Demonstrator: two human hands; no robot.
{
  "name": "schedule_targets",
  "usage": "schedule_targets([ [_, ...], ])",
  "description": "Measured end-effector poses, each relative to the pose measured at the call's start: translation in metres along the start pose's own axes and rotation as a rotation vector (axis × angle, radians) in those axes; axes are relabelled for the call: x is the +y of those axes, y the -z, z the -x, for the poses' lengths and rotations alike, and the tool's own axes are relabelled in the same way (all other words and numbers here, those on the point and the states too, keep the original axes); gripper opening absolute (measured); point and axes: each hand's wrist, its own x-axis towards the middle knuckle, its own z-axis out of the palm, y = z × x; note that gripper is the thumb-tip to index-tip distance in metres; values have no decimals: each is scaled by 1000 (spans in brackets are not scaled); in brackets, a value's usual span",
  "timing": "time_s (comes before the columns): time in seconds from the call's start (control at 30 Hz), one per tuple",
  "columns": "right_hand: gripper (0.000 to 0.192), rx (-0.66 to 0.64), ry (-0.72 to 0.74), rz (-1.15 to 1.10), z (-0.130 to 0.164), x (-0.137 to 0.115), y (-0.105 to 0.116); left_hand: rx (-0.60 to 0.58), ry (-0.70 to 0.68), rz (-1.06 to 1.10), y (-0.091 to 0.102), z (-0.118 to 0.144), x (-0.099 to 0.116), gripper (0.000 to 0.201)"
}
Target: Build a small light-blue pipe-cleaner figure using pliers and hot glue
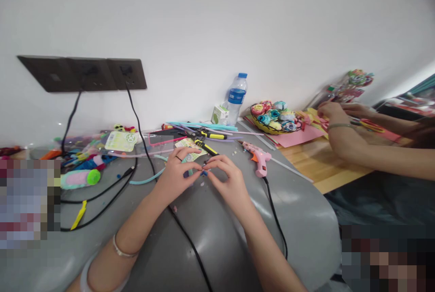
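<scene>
My left hand (180,169) and my right hand (226,175) meet over the grey table (292,213), thumbs and forefingers pinched around one tiny dark blue piece (204,173). Its kind is too small to make out, and fingertips cover part of it. Just behind my hands lie pliers with yellow and black handles (206,148). To the right of my right hand rests a pink hot glue gun (258,158) with a clear glue stick (292,169) sticking out of its back. A light blue pipe cleaner (146,180) curves beside my left hand.
Black cables (190,242) cross the table from wall sockets (125,74). Toward the wall stand a water bottle (237,97), a small box (220,114) and a basket of paper flowers (273,117). Colourful craft pieces (91,163) lie left. Another person's hands (335,113) work over the wooden table (311,163).
</scene>
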Motion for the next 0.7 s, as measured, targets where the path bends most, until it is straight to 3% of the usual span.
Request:
schedule_targets([
  [0.7,11,104,-28,-30,1,-6,-13,6,51,23,4,-3,10,13],
])
